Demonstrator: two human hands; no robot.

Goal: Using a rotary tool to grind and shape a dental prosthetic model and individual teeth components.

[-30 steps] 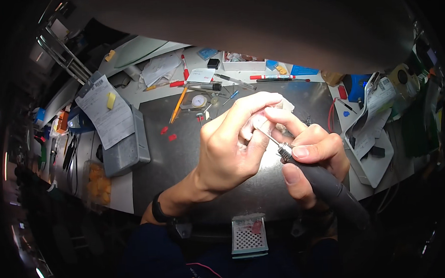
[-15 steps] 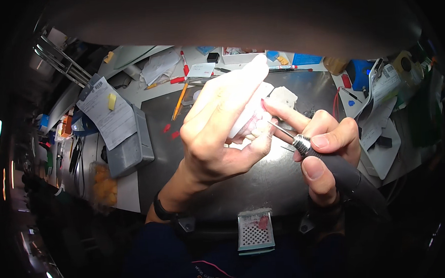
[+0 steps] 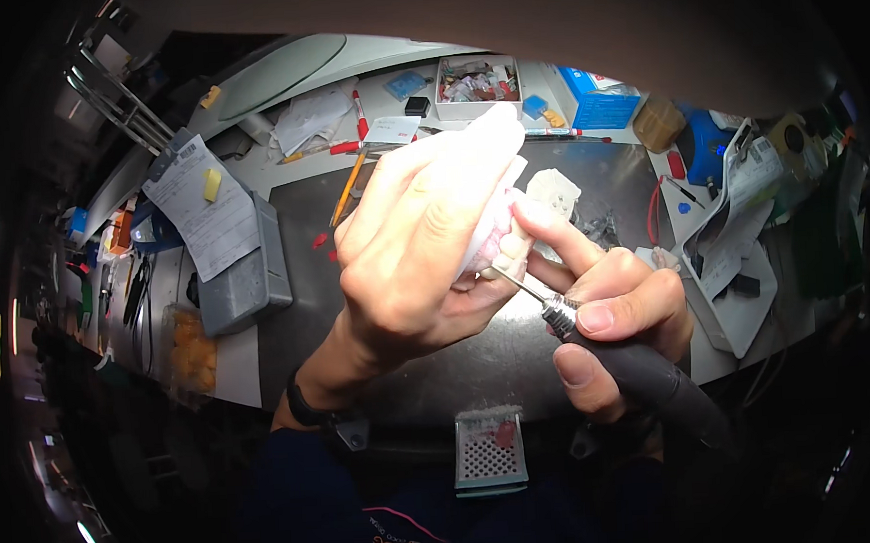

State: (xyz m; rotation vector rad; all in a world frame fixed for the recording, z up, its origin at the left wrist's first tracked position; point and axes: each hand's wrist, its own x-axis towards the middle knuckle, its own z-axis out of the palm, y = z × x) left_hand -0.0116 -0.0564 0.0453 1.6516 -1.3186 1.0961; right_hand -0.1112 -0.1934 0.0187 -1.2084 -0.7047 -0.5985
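My left hand (image 3: 404, 234) is wrapped round a dental model (image 3: 494, 232) with pink gum and pale teeth, brightly lit and partly hidden by the fingers. In my right hand (image 3: 616, 298) is a handpiece (image 3: 643, 364) with a dark grey body and a ribbed metal collar, held like a pen. Its thin metal bur (image 3: 520, 283) points up and left, with the tip at the teeth. My right index fingertip rests against the model. Just behind the hands, a whitish plaster piece (image 3: 554, 191) lies on the dark work mat (image 3: 306, 214).
A perforated metal tray (image 3: 490, 458) juts out at the near edge. Left are a grey box (image 3: 246, 270) with papers (image 3: 199, 204) and a bag of orange pieces (image 3: 192, 350). Behind stand a white box of scraps (image 3: 479, 105) and a blue box (image 3: 597, 97). A white tray (image 3: 738, 307) lies right.
My right hand and the handpiece have moved left and slightly down, bringing the bur tip lower on the teeth. The model has turned slightly. The whole view has shifted, showing more of the bench's back.
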